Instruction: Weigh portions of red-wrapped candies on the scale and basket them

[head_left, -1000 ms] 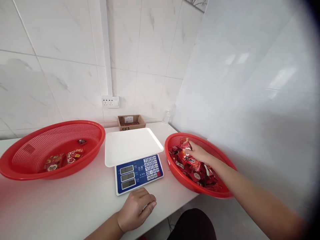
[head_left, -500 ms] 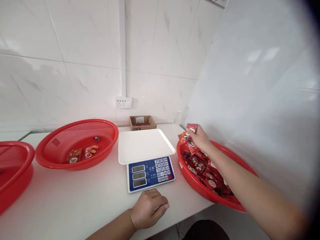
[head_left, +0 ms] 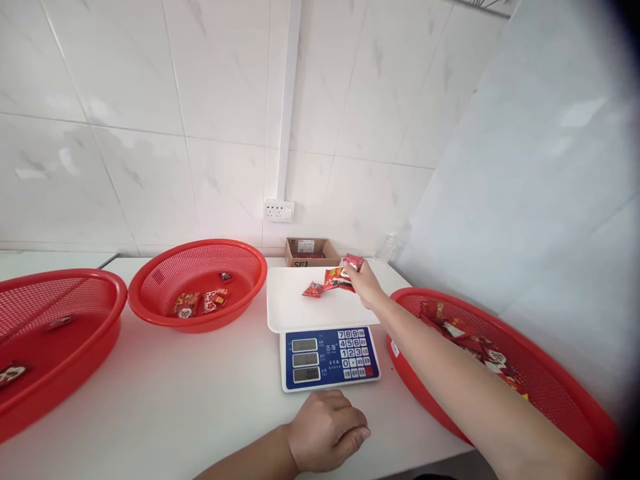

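Observation:
My right hand (head_left: 364, 280) is closed on red snack packets (head_left: 339, 279) over the white tray (head_left: 290, 317) of a weighing scale (head_left: 330, 358). Another small red packet (head_left: 313, 290) is at the tray, left of the held ones; whether it touches the surface is hard to tell. My left hand (head_left: 327, 430) rests curled on the table just in front of the scale's blue keypad, fingers folded in, with nothing visible in them. Under my right forearm is a red basket (head_left: 425, 400) with many red packets (head_left: 480, 350), partly hidden by the arm.
Left of the scale stands a red mesh basket (head_left: 200, 327) holding a few packets (head_left: 195, 303). Another red basket (head_left: 107, 360) is farther left. A small cardboard box (head_left: 314, 262) and a clear container (head_left: 387, 247) stand near the wall. A grey panel (head_left: 540, 220) rises at the right.
My right hand has moved left from the right basket to the scale tray with the packets. A small packet now shows at the tray. The view has shifted; my left hand stays curled.

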Action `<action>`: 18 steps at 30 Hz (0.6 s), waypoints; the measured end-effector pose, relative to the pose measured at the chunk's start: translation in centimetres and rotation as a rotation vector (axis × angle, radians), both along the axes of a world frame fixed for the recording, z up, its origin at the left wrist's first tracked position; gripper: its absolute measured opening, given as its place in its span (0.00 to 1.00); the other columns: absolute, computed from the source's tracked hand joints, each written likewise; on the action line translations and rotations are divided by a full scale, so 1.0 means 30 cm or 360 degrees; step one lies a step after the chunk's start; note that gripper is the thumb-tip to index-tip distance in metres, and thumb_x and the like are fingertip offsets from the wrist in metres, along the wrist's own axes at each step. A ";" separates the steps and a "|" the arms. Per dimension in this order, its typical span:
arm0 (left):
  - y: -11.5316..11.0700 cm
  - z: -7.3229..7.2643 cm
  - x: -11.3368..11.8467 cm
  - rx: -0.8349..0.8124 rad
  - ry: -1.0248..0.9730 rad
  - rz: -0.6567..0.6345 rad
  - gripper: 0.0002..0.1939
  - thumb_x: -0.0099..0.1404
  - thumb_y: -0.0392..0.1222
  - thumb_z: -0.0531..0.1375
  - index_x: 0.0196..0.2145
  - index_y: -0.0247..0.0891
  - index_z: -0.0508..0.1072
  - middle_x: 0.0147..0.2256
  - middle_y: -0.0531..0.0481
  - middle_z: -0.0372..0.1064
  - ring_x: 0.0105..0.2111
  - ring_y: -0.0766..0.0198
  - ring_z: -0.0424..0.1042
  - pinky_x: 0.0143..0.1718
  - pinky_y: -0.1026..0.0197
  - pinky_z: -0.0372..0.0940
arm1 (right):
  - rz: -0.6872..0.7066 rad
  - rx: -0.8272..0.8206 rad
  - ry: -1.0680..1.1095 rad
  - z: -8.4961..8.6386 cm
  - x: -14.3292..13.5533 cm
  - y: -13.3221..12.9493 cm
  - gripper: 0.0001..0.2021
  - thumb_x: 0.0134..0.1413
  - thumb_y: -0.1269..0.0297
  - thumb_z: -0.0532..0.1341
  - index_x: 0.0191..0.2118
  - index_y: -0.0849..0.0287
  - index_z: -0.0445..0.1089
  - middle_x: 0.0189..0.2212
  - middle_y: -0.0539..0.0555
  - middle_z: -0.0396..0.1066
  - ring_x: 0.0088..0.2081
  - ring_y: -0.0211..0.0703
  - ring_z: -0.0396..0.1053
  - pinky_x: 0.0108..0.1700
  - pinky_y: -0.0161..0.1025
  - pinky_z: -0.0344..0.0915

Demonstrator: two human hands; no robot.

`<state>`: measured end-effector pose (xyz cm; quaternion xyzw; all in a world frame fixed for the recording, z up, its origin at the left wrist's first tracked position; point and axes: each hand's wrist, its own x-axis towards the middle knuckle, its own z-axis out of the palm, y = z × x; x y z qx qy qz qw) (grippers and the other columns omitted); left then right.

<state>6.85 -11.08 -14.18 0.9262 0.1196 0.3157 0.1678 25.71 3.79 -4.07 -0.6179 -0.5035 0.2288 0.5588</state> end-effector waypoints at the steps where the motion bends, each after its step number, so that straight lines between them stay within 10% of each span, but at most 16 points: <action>1: -0.001 0.001 0.000 -0.0008 0.0010 -0.0006 0.10 0.65 0.41 0.49 0.33 0.38 0.69 0.26 0.50 0.71 0.27 0.65 0.68 0.29 0.65 0.59 | 0.0008 0.0021 0.0022 0.019 0.035 -0.022 0.17 0.48 0.49 0.57 0.38 0.56 0.63 0.31 0.51 0.72 0.34 0.43 0.70 0.36 0.40 0.66; 5: -0.002 0.010 -0.002 -0.0078 0.0011 -0.0032 0.10 0.66 0.41 0.49 0.33 0.38 0.70 0.27 0.50 0.71 0.27 0.64 0.68 0.29 0.64 0.59 | -0.0077 -0.0088 -0.0087 0.128 0.225 -0.181 0.18 0.45 0.49 0.60 0.37 0.57 0.66 0.30 0.51 0.73 0.32 0.43 0.71 0.34 0.38 0.66; 9: 0.009 0.013 0.001 -0.0194 -0.0001 -0.0043 0.11 0.66 0.40 0.48 0.34 0.38 0.70 0.27 0.49 0.70 0.28 0.64 0.68 0.29 0.65 0.60 | 0.0142 -0.0886 -0.0516 0.202 0.429 -0.381 0.15 0.45 0.53 0.61 0.36 0.58 0.70 0.29 0.53 0.75 0.31 0.44 0.71 0.32 0.37 0.65; 14: 0.014 0.009 0.012 -0.0266 0.0017 -0.0058 0.12 0.67 0.40 0.48 0.33 0.38 0.71 0.27 0.49 0.70 0.28 0.65 0.68 0.29 0.66 0.61 | -0.0022 -0.1592 -0.1756 0.156 0.555 -0.494 0.05 0.42 0.65 0.61 0.26 0.61 0.71 0.29 0.58 0.74 0.33 0.49 0.71 0.33 0.38 0.61; 18: 0.015 0.013 0.009 -0.0318 0.0043 -0.0058 0.12 0.67 0.40 0.48 0.33 0.38 0.70 0.27 0.49 0.69 0.29 0.65 0.69 0.29 0.66 0.61 | 0.0000 -0.1571 -0.1809 0.086 0.511 -0.475 0.09 0.48 0.65 0.56 0.34 0.61 0.71 0.36 0.61 0.73 0.37 0.50 0.71 0.33 0.37 0.60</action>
